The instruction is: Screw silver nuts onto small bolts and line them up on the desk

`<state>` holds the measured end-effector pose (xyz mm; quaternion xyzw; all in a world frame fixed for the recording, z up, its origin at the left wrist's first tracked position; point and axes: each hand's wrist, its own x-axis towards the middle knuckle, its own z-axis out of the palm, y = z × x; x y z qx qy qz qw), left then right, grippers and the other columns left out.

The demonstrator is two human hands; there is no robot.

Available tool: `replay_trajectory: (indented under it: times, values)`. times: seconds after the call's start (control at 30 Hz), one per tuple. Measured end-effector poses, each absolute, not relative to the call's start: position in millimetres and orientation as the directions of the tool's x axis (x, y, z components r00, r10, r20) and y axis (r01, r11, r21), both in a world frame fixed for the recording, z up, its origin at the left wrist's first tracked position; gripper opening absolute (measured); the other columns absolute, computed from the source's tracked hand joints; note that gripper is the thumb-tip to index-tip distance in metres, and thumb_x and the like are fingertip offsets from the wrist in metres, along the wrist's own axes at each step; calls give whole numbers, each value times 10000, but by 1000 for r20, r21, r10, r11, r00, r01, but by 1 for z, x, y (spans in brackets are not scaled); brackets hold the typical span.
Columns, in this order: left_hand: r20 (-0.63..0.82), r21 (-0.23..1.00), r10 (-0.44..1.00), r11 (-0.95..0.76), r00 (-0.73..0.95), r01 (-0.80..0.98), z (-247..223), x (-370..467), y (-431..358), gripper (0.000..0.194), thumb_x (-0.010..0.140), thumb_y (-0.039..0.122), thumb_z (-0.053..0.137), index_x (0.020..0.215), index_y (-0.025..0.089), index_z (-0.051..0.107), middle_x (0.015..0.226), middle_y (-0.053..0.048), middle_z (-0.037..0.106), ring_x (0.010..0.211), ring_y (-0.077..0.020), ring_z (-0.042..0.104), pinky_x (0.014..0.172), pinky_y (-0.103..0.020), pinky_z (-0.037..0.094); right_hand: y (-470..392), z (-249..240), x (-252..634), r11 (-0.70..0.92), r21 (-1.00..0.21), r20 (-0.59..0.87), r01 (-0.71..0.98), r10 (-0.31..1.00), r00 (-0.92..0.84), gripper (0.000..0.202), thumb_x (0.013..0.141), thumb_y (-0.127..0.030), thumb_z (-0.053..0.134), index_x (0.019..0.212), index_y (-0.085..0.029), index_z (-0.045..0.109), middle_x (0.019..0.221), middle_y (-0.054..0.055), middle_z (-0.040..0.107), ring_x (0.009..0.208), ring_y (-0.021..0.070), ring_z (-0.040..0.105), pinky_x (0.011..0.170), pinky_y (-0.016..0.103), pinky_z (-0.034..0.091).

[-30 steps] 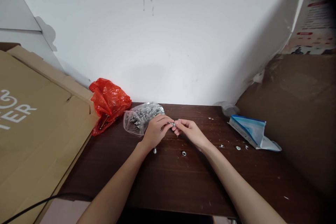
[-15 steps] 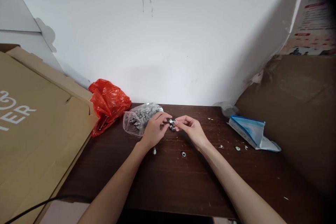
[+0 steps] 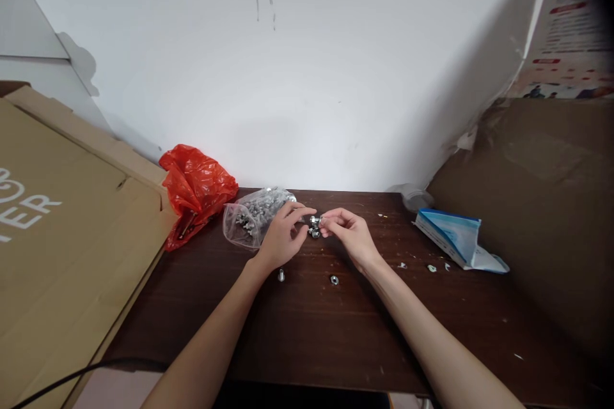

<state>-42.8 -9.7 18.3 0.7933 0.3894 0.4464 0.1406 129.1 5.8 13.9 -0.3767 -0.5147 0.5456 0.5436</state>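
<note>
Pinched in the fingertips of my right hand [image 3: 349,233] is a small shiny metal bolt [image 3: 314,220], its near end pointing left; what seems to be a nut sits on it. My left hand [image 3: 286,233] is just left of it, thumb and fingers apart around the bolt's end with a gap. Below the held bolt, more metal hardware [image 3: 314,232] lies on the table. Closer to me are a single nut [image 3: 334,280] and a small bolt [image 3: 281,275]. Behind my left hand lies a clear plastic bag [image 3: 256,212] full of metal fasteners.
A red plastic bag [image 3: 196,185] lies at the back left beside a large cardboard box [image 3: 81,236]. On the right are a blue-and-white packet [image 3: 453,236], a clear cup-like item [image 3: 415,197] and scraps. The dark wooden table [image 3: 297,339] meets a white wall.
My left fingers have spread away from the bolt a little, while my right hand keeps its pinch. The whole view has shifted slightly.
</note>
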Motion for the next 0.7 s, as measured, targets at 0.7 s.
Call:
replay_trajectory:
  times: [0.7]
  values:
    - [554,604,798,-580,236,547,18,-45,-6,367,800,53,472,1129,179,576,1011,-66,577,813,-130,554,663,-238,497,5,13,124,83,-971,114,-226,985,-126,235,608,-308,760,729,-144,642,589,14,645,550,121,588,595,259,499]
